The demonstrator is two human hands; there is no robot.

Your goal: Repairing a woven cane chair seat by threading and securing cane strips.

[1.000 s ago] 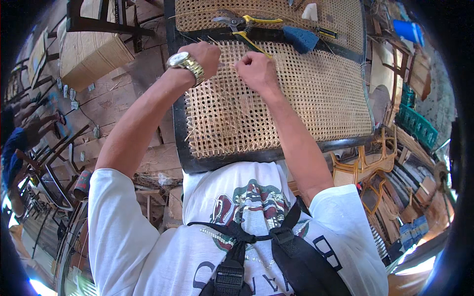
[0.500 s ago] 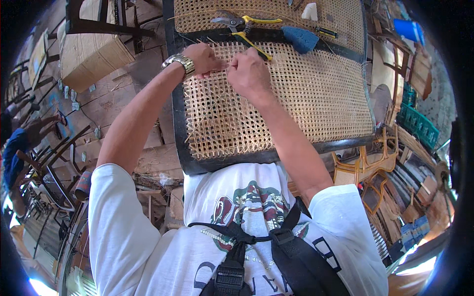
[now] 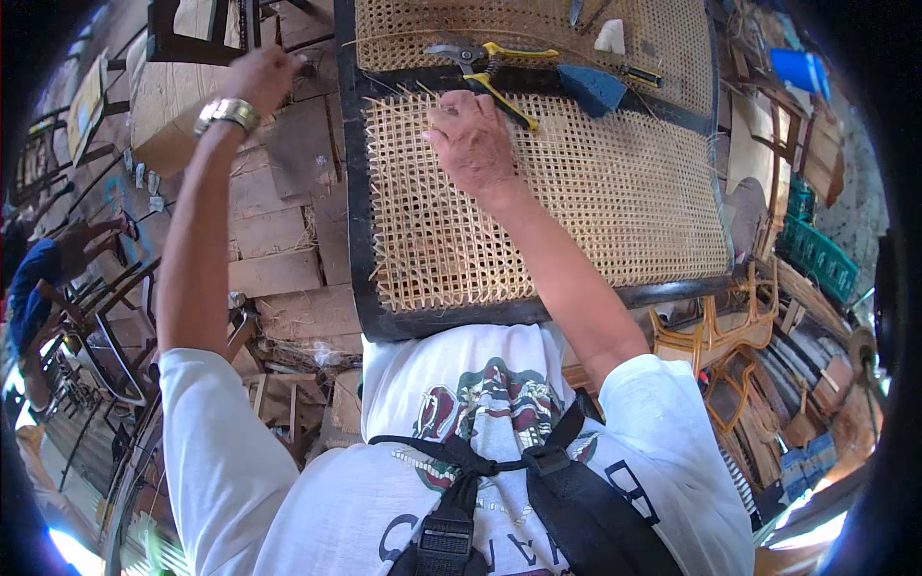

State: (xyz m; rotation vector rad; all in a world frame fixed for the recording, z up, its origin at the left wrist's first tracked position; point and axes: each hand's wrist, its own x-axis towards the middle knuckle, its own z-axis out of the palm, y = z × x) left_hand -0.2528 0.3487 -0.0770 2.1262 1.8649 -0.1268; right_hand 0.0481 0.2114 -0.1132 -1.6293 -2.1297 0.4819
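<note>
Cane strand perhaps in left hand

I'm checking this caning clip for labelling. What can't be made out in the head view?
- Left hand: fist closed; any cane strand it pulls is too thin to see.
- Right hand: fingertips pressed into the woven cane panel, grip hidden.
- Yellow-handled pliers: partly behind the hand.

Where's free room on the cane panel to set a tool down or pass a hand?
Free: the woven cane right of the right hand, out to the black frame, and the lower-left weave toward the near rail. Crowded: the top rail, where yellow-handled pliers and a blue block lie. The left hand is off the panel.
</note>
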